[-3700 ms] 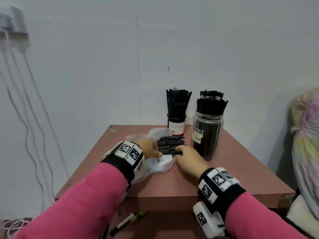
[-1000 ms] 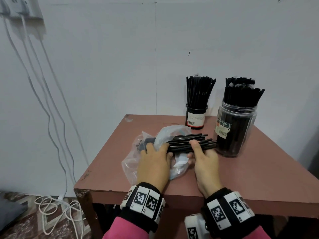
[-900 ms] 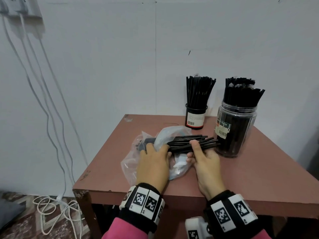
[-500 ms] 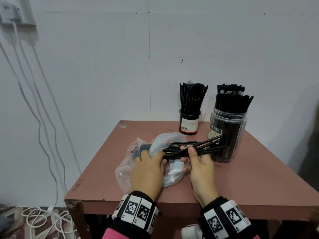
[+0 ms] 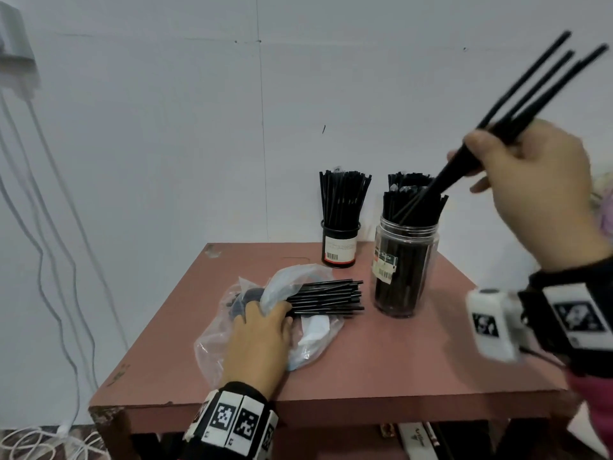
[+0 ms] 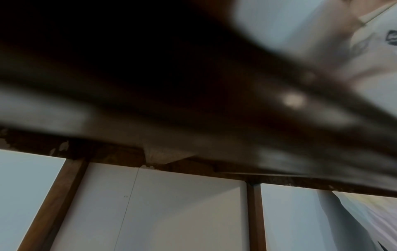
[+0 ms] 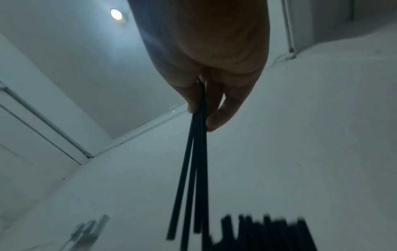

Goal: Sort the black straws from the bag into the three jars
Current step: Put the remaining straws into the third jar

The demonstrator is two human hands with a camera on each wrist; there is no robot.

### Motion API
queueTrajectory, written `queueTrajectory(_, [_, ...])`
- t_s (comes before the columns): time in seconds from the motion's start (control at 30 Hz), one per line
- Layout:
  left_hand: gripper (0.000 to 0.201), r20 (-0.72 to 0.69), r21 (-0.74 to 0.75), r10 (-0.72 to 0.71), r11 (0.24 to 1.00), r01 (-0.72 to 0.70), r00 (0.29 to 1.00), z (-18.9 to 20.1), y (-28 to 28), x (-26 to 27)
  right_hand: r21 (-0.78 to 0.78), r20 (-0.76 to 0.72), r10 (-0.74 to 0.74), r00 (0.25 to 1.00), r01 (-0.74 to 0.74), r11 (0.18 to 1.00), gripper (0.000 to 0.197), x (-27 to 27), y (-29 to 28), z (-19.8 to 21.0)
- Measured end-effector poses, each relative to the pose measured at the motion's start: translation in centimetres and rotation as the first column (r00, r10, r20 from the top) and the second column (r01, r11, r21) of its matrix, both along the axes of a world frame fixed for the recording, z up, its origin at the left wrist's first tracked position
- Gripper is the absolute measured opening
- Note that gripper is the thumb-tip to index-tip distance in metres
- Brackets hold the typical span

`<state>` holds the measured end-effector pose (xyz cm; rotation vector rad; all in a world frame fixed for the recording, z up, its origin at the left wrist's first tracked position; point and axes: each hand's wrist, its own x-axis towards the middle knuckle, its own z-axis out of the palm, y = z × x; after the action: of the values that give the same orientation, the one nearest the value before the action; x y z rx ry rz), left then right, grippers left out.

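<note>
A few black straws (image 5: pixel 517 104) are pinched in the right hand (image 5: pixel 537 190), which is raised at about two o'clock above the worktop (image 5: pixel 398 360). Their long axis runs on a slant: the upper ends fan toward one o'clock, while the lower ends point toward seven o'clock and meet the crowded top of the clear jar (image 5: pixel 404 270). That jar stands directly below and to the left of the grip, so the coming move is judged to turn on easing the straws down along that slanted line among those already standing there. In the right wrist view the same straws (image 7: pixel 193 169) are seen hanging from pinched fingers (image 7: pixel 221 115), tips just beside the packed ends.

The left hand (image 5: pixel 258 340) is laid on the clear plastic bag (image 5: pixel 212 346) at seven o'clock on the worktop, fingers relaxed and pressing it flat; whether anything is pinched beneath cannot be told. From the bag's mouth the remaining straws (image 5: pixel 328 298) lie level, their long axis pointing toward three o'clock, free ends near the clear jar's base.

A smaller dark jar (image 5: pixel 340 247), also filled, stands at twelve o'clock by the wall. A third jar is not clearly seen. The left wrist view is dark and blurred.
</note>
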<state>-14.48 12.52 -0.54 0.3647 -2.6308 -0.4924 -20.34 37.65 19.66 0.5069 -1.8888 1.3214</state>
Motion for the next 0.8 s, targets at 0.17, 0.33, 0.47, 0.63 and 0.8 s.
queueTrajectory(0.17, [0.032,0.003,0.0,-0.002,1.0,0.002,1.0,0.0,0.0,0.0,0.161,0.061,-0.007,0.998,-0.003,0.987,0.015,-2.7,0.5,3.5])
queueTrajectory(0.33, [0.032,-0.01,0.008,-0.007,1.0,0.007,1.0,0.0,0.0,0.0,0.275,0.08,-0.1,0.992,0.075,0.959,0.021,-4.2,0.1,2.7])
queueTrajectory(0.47, [0.032,-0.017,0.001,-0.006,1.0,0.006,1.0,-0.1,-0.1,0.0,0.363,0.13,-0.152,0.98,0.095,0.927,0.026,-4.5,-0.5,1.0])
queueTrajectory(0.63, [0.032,-0.014,-0.005,-0.003,1.0,0.002,1.0,-0.1,-0.1,0.0,0.477,0.158,-0.179,0.971,0.084,0.875,0.032,-4.1,-1.5,-1.7])
queueTrajectory(0.8, [0.033,-0.003,-0.02,0.005,1.0,-0.005,1.0,0.0,0.0,0.0,0.344,0.199,-0.136,0.971,0.061,0.937,0.026,-4.2,-1.6,-1.9])
